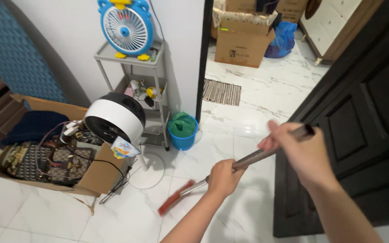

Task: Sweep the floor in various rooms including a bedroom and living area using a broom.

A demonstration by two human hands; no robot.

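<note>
We grip a broom (230, 168) with both hands: our left hand (223, 177) is clenched around the lower part of its dark handle, our right hand (296, 150) closed around the top end. Its red bristle head (175, 203) rests on the white marble floor (266, 90), near the round base of a white pedestal fan (115, 118). A blue wastebasket (183, 130) with a green liner stands beside a grey shelf rack (133, 56).

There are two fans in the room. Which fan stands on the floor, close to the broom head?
The white fan with the black face, on its round floor base beside the open cardboard box. The blue fan sits on top of the grey shelf.
</note>
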